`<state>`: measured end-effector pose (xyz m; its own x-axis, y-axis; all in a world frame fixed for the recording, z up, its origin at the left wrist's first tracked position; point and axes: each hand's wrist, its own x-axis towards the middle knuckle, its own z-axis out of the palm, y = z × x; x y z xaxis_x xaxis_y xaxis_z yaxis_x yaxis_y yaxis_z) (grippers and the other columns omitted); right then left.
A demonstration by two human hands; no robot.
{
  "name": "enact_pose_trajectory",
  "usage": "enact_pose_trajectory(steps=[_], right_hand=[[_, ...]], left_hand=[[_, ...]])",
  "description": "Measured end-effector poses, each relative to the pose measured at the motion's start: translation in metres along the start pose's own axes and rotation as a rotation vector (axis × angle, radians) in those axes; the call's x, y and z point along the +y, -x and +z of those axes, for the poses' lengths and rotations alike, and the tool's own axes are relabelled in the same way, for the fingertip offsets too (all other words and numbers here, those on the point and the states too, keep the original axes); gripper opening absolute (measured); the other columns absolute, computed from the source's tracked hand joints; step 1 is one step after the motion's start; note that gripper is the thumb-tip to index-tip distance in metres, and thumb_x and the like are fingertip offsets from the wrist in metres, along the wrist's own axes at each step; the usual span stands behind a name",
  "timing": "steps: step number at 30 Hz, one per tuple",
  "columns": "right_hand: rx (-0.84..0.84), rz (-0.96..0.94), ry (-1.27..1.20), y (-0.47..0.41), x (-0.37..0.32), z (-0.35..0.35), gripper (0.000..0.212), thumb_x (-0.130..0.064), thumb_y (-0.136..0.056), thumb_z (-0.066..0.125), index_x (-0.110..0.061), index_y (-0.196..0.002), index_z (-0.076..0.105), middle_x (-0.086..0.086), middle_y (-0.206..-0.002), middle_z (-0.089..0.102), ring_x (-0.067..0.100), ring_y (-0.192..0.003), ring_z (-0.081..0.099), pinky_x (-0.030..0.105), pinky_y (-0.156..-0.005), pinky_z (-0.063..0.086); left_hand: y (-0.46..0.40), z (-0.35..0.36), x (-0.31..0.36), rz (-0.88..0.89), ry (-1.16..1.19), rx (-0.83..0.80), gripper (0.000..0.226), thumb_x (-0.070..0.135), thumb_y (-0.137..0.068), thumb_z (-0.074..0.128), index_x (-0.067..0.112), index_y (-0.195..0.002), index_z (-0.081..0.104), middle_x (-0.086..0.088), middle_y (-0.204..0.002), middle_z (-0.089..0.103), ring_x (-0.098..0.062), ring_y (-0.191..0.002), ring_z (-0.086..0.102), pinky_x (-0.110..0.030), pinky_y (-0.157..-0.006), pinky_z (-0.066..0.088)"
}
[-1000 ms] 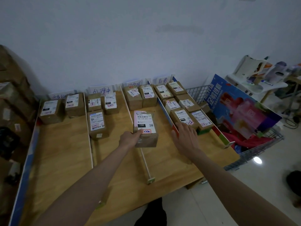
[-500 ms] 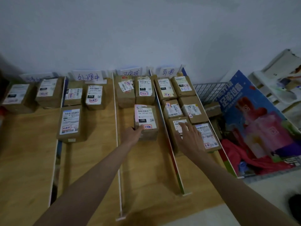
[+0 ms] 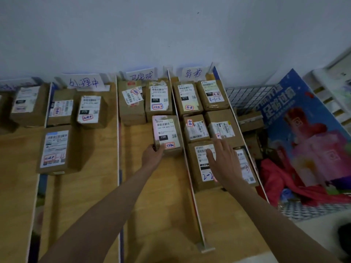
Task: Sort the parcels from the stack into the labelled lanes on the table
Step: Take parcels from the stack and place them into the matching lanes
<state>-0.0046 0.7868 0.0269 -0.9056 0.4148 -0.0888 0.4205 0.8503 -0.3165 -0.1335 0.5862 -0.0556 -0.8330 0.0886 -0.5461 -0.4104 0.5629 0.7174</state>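
Fingers, left hand (image 3: 152, 156): gripping 15H parcel (image 3: 167, 134) at its near corner.
Fingers, right hand (image 3: 225, 164): spreading apart, hovering over 2-2 parcel (image 3: 203, 166).

Both bare forearms reach forward from the bottom edge, converging slightly. The left hand (image 3: 152, 156) is curled, thumb up, its fingers clamped on the near end of a parcel (image 3: 167, 134). The right hand (image 3: 224, 160) lies just to the right of that grip, palm down, fingers straight and spread, resting flat.
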Motion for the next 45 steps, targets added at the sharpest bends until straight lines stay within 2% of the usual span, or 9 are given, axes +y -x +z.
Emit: enact_pose_trajectory(steps=[4, 8, 11, 14, 19, 25, 29, 38, 45], right_hand=[[-0.003, -0.013, 0.007, 0.001, 0.003, -0.003, 0.038, -0.037, -0.103, 0.041, -0.022, -0.138, 0.041, 0.002, -0.133, 0.050, 0.020, -0.122, 0.050, 0.045, -0.099, 0.047], [-0.008, -0.038, 0.034, 0.004, 0.004, -0.008, 0.037, -0.038, -0.103, 0.041, -0.022, -0.136, 0.042, 0.001, -0.131, 0.051, 0.020, -0.120, 0.050, 0.044, -0.099, 0.046], [-0.032, -0.052, 0.086, 0.004, 0.006, -0.016, 0.040, -0.039, -0.101, 0.036, -0.022, -0.138, 0.040, 0.000, -0.134, 0.049, 0.018, -0.121, 0.049, 0.041, -0.102, 0.045], [-0.091, -0.102, 0.195, 0.004, 0.009, -0.020, 0.058, -0.048, -0.095, 0.014, -0.019, -0.138, 0.039, 0.000, -0.145, 0.043, 0.018, -0.132, 0.041, 0.040, -0.109, 0.041], [-0.028, -0.133, 0.065, 0.023, -0.011, -0.046, 0.048, -0.040, -0.102, 0.039, -0.019, -0.145, 0.037, 0.004, -0.147, 0.043, 0.022, -0.136, 0.040, 0.042, -0.112, 0.037], [-0.005, -0.322, 0.057, 0.064, -0.050, -0.065, 0.046, -0.038, -0.103, 0.038, -0.019, -0.145, 0.041, 0.005, -0.147, 0.045, 0.025, -0.139, 0.038, 0.044, -0.116, 0.027], [-0.021, -0.443, 0.009, 0.102, -0.078, -0.060, 0.046, -0.039, -0.102, 0.038, -0.018, -0.142, 0.044, 0.005, -0.143, 0.047, 0.026, -0.134, 0.041, 0.043, -0.112, 0.032], [-0.052, -0.679, 0.023, 0.183, -0.151, -0.043, 0.045, -0.036, -0.101, 0.042, -0.018, -0.142, 0.041, 0.005, -0.141, 0.047, 0.026, -0.133, 0.042, 0.042, -0.110, 0.032], [-0.029, -0.778, 0.039, 0.227, -0.229, -0.019, 0.050, -0.037, -0.100, 0.046, -0.019, -0.145, 0.039, 0.004, -0.145, 0.045, 0.025, -0.136, 0.039, 0.039, -0.112, 0.030]], left_hand=[[-0.001, 0.004, 0.000, -0.004, -0.013, 0.008, 0.035, 0.049, -0.094, 0.057, 0.018, -0.107, 0.065, 0.003, -0.101, 0.073, -0.010, -0.081, 0.067, -0.028, -0.072, 0.050], [0.002, 0.001, 0.009, 0.016, -0.093, 0.006, 0.036, 0.048, -0.097, 0.054, 0.014, -0.108, 0.062, -0.001, -0.102, 0.066, -0.009, -0.077, 0.060, -0.027, -0.062, 0.042], [0.011, -0.009, 0.009, 0.040, -0.212, 0.038, 0.056, 0.058, -0.093, 0.051, 0.007, -0.116, 0.060, -0.008, -0.113, 0.062, -0.022, -0.091, 0.057, -0.032, -0.069, 0.041], [0.039, -0.020, 0.010, 0.104, -0.391, 0.058, 0.060, 0.058, -0.094, 0.044, 0.006, -0.123, 0.055, -0.015, -0.122, 0.057, -0.030, -0.108, 0.053, -0.040, -0.085, 0.047], [0.100, -0.051, 0.006, 0.287, -0.702, 0.185, 0.064, 0.057, -0.097, 0.040, 0.012, -0.143, 0.044, -0.008, -0.141, 0.048, -0.027, -0.128, 0.045, -0.041, -0.105, 0.039], [0.187, -0.095, -0.009, 0.388, -0.940, 0.412, 0.060, 0.054, -0.098, 0.031, 0.015, -0.141, 0.048, -0.006, -0.145, 0.048, -0.025, -0.133, 0.042, -0.039, -0.112, 0.028], [0.249, -0.117, -0.037, 0.354, -0.942, 0.518, 0.084, 0.060, -0.087, 0.005, 0.015, -0.144, 0.046, -0.006, -0.147, 0.046, -0.025, -0.137, 0.040, -0.042, -0.115, 0.025], [0.351, -0.179, -0.120, 0.160, -0.895, 0.680, 0.059, 0.053, -0.099, 0.034, 0.017, -0.145, 0.044, -0.005, -0.150, 0.043, -0.022, -0.140, 0.035, -0.041, -0.119, 0.021], [0.385, -0.244, -0.180, 0.075, -0.827, 0.742, 0.061, 0.054, -0.101, 0.030, 0.018, -0.149, 0.038, -0.003, -0.155, 0.037, -0.021, -0.144, 0.030, -0.041, -0.121, 0.019]])
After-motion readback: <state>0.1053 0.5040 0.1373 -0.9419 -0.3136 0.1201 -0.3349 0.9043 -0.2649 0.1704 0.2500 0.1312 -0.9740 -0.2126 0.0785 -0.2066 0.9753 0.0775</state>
